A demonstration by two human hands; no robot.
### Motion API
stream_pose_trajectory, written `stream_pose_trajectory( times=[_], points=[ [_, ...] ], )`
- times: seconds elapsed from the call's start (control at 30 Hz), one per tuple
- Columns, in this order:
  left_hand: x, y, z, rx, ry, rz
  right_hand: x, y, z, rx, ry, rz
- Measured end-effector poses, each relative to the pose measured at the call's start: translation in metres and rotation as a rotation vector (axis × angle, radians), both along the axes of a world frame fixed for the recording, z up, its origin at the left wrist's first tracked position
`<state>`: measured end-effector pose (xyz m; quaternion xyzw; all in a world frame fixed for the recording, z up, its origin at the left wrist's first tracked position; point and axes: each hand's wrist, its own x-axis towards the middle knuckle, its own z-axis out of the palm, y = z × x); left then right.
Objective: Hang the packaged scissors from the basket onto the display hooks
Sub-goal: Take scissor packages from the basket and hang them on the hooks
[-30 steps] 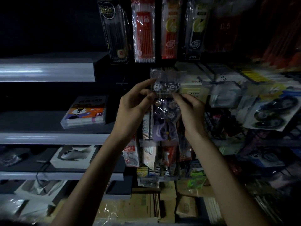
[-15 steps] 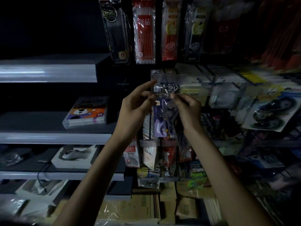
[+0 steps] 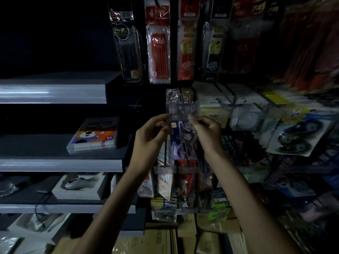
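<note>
From the head camera, both bare arms reach up toward a dim stationery display. The left hand [image 3: 150, 136] and the right hand [image 3: 207, 131] each pinch an upper corner of a packaged scissors [image 3: 181, 142], a purple card in a clear sleeve, held upright between them at chest height in front of the rack. Thumb and fingers of each hand are closed on the pack's top edge, left hand on the left corner, right hand on the right corner.

The pack's top sits just below a clear plastic label holder [image 3: 182, 109] at the front of a hook; whether the hook passes through the pack's hanging hole cannot be told. Behind that holder hang more clear-wrapped packs [image 3: 180, 94].

Above hang a black pencil pack [image 3: 128, 50], a red pencil pack [image 3: 158, 50] and two more pen packs [image 3: 200, 50]. To the right, blurred, are white boxed goods [image 3: 229, 99] and a correction tape card [image 3: 297, 138]. Below the hands further packets [image 3: 165, 182] crowd the lower hooks.

To the left, grey shelves [image 3: 60, 165] carry a marker set box [image 3: 94, 134] and, lower, a boxed computer mouse [image 3: 80, 186]. Cardboard boxes [image 3: 161, 239] stand at the bottom.
</note>
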<state>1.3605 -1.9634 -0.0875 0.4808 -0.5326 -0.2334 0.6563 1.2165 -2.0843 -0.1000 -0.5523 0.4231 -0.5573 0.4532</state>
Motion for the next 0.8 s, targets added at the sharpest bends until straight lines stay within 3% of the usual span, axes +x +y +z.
stream_pose_trajectory(
  times=[0.23,0.63,0.8],
  points=[
    [0.005,-0.026,-0.036,0.092,0.033,0.159,-0.005,0.001,0.004,0.036,-0.007,0.061],
    [-0.003,-0.037,-0.054,0.142,0.141,0.119,-0.007,0.004,0.007,0.061,-0.022,0.110],
    [0.000,-0.041,-0.058,0.120,0.199,0.194,-0.016,0.017,-0.004,0.062,0.012,0.121]
  ],
)
